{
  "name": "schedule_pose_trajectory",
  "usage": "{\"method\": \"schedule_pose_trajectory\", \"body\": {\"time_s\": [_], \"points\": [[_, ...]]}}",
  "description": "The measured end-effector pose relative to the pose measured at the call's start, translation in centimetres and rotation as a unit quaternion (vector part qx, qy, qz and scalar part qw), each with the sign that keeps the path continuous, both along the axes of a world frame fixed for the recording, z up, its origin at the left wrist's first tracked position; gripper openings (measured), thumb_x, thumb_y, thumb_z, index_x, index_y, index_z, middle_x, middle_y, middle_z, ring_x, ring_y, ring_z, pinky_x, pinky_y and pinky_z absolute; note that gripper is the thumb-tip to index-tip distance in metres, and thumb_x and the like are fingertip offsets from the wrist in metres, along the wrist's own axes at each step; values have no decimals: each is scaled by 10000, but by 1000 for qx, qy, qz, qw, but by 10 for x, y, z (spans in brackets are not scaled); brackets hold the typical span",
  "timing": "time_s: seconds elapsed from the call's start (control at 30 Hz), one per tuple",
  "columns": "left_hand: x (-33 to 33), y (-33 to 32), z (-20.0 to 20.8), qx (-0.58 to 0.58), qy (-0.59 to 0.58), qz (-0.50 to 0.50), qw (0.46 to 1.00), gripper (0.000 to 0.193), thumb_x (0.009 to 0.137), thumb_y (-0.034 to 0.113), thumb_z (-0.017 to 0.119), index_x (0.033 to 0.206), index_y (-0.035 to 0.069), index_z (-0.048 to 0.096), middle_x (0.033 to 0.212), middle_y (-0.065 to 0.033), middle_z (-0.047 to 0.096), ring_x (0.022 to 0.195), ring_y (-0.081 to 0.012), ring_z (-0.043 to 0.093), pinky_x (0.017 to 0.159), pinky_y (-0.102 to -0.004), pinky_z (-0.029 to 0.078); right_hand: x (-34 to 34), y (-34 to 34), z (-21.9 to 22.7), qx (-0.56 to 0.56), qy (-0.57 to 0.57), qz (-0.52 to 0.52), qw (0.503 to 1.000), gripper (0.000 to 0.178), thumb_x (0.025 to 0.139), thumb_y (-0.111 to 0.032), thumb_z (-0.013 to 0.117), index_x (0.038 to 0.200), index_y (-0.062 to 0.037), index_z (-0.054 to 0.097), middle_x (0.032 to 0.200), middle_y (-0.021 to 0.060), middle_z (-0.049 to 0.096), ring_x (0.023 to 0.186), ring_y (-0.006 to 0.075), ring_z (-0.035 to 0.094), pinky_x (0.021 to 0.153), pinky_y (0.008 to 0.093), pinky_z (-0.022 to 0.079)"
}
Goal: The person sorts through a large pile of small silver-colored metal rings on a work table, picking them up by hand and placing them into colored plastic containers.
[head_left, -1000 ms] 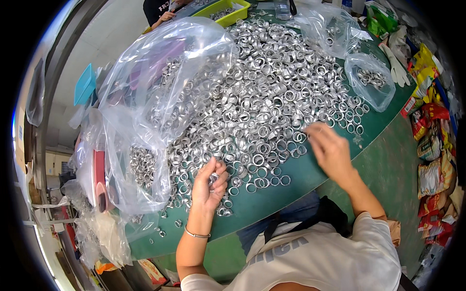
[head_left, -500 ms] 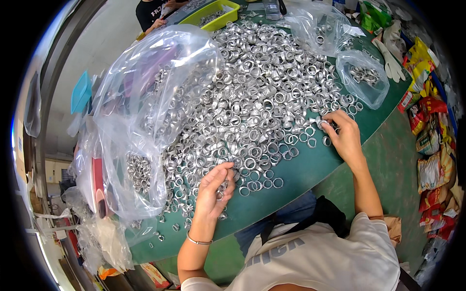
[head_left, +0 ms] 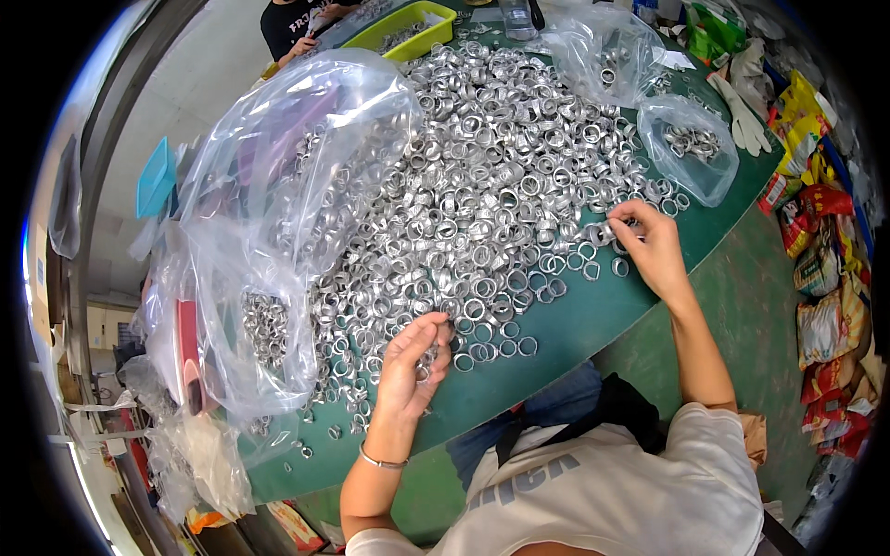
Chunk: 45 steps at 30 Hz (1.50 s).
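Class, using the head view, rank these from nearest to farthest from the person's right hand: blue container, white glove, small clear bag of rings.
1. Small clear bag of rings: just beyond the right hand, slightly rightward.
2. White glove: past that bag, farther right.
3. Blue container: at the view's far left.

Free strip of green table (head_left: pixel 575 324) at near edge, heaped rings (head_left: pixel 501 176) beyond, plastic bag (head_left: pixel 246 185) at left
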State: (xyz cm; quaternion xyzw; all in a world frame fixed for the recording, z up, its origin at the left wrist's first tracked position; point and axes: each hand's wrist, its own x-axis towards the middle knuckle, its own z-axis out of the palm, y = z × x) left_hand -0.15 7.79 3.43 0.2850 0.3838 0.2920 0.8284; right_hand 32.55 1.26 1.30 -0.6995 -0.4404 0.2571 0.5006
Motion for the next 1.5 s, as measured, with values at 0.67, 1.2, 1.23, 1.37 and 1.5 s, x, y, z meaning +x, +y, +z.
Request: {"method": "schedule_pose_trajectory", "body": {"time_s": [0.67, 1.2, 1.23, 1.37, 1.5], "points": [[-6, -12, 0, 21, 8, 17, 1000, 170, 902, 103, 516, 1037, 14, 569, 809, -27, 525, 559, -89, 439, 430, -187, 324, -2, -3, 33, 4, -321, 97, 942, 259, 762, -87, 646, 1014, -49, 604, 924, 104, 623, 783, 329, 595, 658, 398, 473], [19, -27, 7, 156, 112, -61, 979, 256, 899, 74, 524, 1138, -13, 549, 804, -33, 556, 511, -55, 434, 417, -181, 321, -31, 9, 34, -73, -100, 212, 970, 300, 781, -98, 653, 1039, 46, 603, 978, 197, 640, 792, 313, 626, 714, 339, 484], [26, -26, 7, 179, 118, -82, 973, 270, 898, 71, 526, 1153, -15, 542, 817, -36, 564, 517, -54, 442, 417, -182, 325, -35, 11, 30, -39, -174, 212, 961, 289, 784, -82, 648, 1045, 34, 607, 925, 178, 648, 741, 239, 627, 674, 311, 486], [51, -26, 6, 292, 158, -100, 938, 351, 865, 82, 578, 1204, 4, 526, 888, -41, 611, 565, -49, 493, 450, -178, 385, -61, 5, 40, -33, -1, 308, 951, 296, 780, -58, 650, 1068, -2, 611, 904, 140, 643, 659, 128, 569, 605, 261, 473], [63, -28, -1, 429, 210, -68, 876, 397, 786, 82, 676, 1161, 16, 564, 904, -50, 643, 704, -92, 574, 615, -233, 476, -76, 2, 43, -36, -63, 328, 942, 320, 774, -74, 657, 1080, 5, 603, 898, 138, 634, 636, 202, 569, 594, 291, 465]]}}
